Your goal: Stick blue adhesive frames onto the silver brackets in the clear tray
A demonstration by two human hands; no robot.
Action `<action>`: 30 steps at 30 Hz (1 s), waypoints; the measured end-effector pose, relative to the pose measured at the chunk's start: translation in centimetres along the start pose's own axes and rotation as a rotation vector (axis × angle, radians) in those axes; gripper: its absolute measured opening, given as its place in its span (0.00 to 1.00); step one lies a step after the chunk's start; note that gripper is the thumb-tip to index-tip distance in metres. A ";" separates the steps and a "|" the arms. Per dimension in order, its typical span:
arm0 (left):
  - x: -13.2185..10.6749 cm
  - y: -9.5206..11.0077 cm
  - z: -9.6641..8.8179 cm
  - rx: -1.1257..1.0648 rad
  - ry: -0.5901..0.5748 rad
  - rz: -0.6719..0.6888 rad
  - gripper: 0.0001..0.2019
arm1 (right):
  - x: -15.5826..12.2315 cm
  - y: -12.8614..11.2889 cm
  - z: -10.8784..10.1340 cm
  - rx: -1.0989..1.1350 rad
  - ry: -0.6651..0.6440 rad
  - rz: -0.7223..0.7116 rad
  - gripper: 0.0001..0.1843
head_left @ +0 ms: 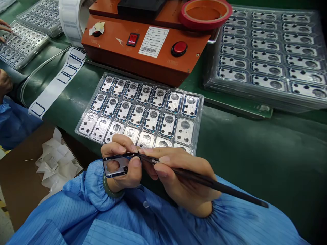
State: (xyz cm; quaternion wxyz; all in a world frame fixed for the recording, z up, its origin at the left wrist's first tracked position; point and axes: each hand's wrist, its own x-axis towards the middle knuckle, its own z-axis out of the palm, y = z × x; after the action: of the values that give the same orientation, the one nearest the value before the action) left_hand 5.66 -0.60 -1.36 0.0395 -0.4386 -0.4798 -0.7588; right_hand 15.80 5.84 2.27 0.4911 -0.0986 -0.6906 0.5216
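Observation:
My left hand point(125, 163) pinches a small silver metal plate point(117, 165) with a dark blue border, a large round hole and a small dark one. Between the fingers of my right hand point(184, 173) lies a slim black pen-like tool point(217, 185), its tip against the plate's right end. That contact point is partly covered by my fingers. Just beyond both hands, a clear plastic tray point(200, 112) carries rows of similar plates. Those in its two far rows mostly have blue borders; the near row looks plain silver and is partly hidden by my hands.
An orange machine point(109, 44) with red switches stands behind the tray, a roll of red tape point(186, 17) on top. Stacked trays point(212, 80) are at right. A label strip point(48, 95) hangs at left above a carton point(20, 180) of backing paper. Another person's hand point(5, 81) is at far left.

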 end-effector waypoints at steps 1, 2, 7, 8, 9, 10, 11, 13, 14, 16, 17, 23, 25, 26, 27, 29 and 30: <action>-0.1 0.0 -0.1 0.002 -0.011 -0.011 0.12 | 0.1 0.0 0.0 0.000 -0.006 -0.002 0.19; -0.1 0.1 -0.1 0.000 -0.020 -0.023 0.13 | 0.1 0.0 0.0 0.001 -0.007 -0.007 0.19; -0.2 0.2 -0.2 -0.016 -0.031 -0.032 0.13 | -0.2 0.4 -0.1 -0.010 -0.005 -0.054 0.21; -0.2 0.3 -0.2 -0.015 -0.036 -0.042 0.12 | -0.4 0.6 -0.1 -0.015 -0.004 -0.060 0.21; -0.2 0.3 -0.2 -0.012 -0.035 -0.054 0.12 | -0.5 0.7 -0.1 -0.018 -0.003 -0.059 0.21; -0.1 0.4 -0.1 -0.009 -0.031 -0.067 0.11 | -0.6 0.8 -0.1 -0.019 0.001 -0.056 0.20; -0.1 0.4 -0.1 -0.006 -0.025 -0.076 0.11 | -0.7 0.8 -0.1 -0.020 0.002 -0.046 0.20; -0.1 0.3 0.0 -0.005 -0.010 -0.074 0.10 | -0.8 0.9 -0.1 -0.016 0.009 -0.026 0.20; -0.2 0.2 0.0 -0.003 -0.003 -0.060 0.10 | -0.8 0.9 -0.1 -0.007 0.014 -0.019 0.20; -0.3 0.1 0.0 0.007 0.000 -0.030 0.09 | -0.7 0.8 0.0 0.024 0.024 -0.012 0.20; -0.3 0.2 0.0 0.012 0.001 -0.029 0.09 | -0.7 0.7 0.1 0.040 0.030 -0.008 0.20; 0.0 0.6 0.0 0.003 -0.017 -0.114 0.07 | 0.1 0.0 0.6 0.091 0.145 0.030 0.13; 0.1 0.6 0.0 -0.001 -0.032 -0.105 0.07 | 0.3 -0.1 0.7 0.100 0.160 0.030 0.11; 0.1 0.5 0.0 0.000 -0.038 -0.093 0.07 | 0.4 -0.2 0.7 0.101 0.164 0.028 0.11; 0.1 0.5 0.0 0.004 -0.041 -0.078 0.08 | 0.4 -0.2 0.7 0.100 0.168 0.024 0.11; 0.1 0.4 0.0 0.015 -0.036 -0.057 0.09 | 0.4 -0.1 0.7 0.096 0.167 0.024 0.11; 0.1 0.4 0.0 0.015 -0.034 -0.058 0.09 | 0.3 -0.1 0.7 0.094 0.164 0.027 0.11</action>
State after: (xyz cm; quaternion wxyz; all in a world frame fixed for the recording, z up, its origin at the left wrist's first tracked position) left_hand 5.83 -0.75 -0.96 0.0125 -0.4371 -0.4988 -0.7483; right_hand 15.16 5.55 2.52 0.5433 -0.1272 -0.6214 0.5500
